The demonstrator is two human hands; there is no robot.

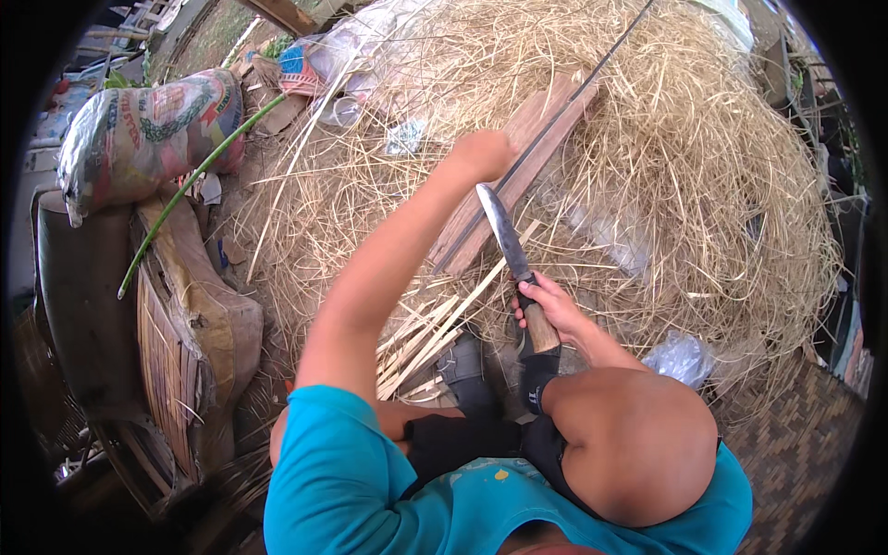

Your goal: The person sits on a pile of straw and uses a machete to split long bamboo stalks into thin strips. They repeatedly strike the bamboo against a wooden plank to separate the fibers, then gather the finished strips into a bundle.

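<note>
Fingers (539, 295) of the right hand (558, 311) wrap the knife (507, 239); the left arm (375, 268) stretches forward, left hand (486, 155) curled at the dark strip (548, 129), grip unclear.

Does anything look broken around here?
Yes, the bulky brown upholstered furniture piece on the left looks damaged: its covering seems torn or missing, so thin brown wood-like slats show along its side.

We look down on dirt ground (242, 208) bearing heaped pale shavings (712, 157) at upper right, split strips (402, 356) at lower centre, woven matting (786, 453) at lower right.
</note>
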